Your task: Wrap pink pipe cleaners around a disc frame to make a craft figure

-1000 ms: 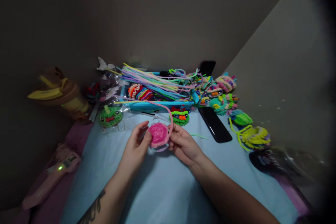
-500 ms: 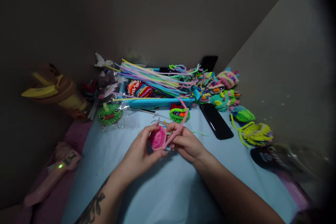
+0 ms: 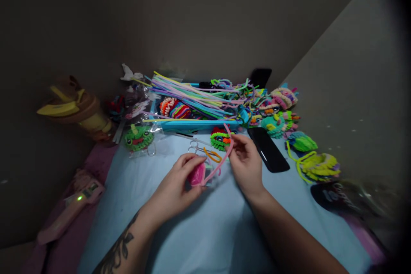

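Note:
A small bright pink piece [image 3: 196, 175], cup-like in shape, sits between the thumb and fingers of my left hand [image 3: 176, 186]. From it a lighter pink pipe cleaner [image 3: 221, 163] rises up and to the right, its tip bent back to the left. My right hand [image 3: 246, 165] is closed around the upper part of that pipe cleaner, its fingertips partly hidden. Just beyond the hands lie small scissors [image 3: 193, 147], an orange bent pipe cleaner [image 3: 212, 155] and a green pipe-cleaner creature [image 3: 220, 139] with eyes.
Behind, a blue tray [image 3: 199, 126] is heaped with pastel pipe cleaners [image 3: 192, 94]. A black phone [image 3: 269, 150] and several fuzzy figures [image 3: 316, 166] lie to the right. At left are a bagged green figure [image 3: 139, 138], a pink glue gun [image 3: 73, 212] and a brown cup [image 3: 85, 113].
My right hand has moved away from the pink piece, up and right along the pipe cleaner. The pink piece has turned in my left hand, and the orange pipe cleaner shows more.

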Action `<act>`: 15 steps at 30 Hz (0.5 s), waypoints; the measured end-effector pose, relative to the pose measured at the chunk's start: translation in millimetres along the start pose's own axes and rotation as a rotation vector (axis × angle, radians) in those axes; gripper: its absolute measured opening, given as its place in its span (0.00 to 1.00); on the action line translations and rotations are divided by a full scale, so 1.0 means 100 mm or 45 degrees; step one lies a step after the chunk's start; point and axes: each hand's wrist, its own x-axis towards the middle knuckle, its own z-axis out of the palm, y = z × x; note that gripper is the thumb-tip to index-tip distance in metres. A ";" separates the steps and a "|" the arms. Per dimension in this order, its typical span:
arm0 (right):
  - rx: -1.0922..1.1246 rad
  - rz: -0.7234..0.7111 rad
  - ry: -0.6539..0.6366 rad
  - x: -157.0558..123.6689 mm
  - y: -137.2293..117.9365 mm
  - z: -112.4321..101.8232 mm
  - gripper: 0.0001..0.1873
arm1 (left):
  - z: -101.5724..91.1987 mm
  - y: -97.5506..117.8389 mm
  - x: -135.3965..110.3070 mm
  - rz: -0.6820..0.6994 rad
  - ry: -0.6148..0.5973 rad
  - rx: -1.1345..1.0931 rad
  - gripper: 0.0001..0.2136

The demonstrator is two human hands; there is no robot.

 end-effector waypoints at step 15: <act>-0.140 -0.831 -0.160 -0.19 -0.19 -0.19 0.23 | 0.08 -0.16 0.02 -0.048 0.253 0.224 0.27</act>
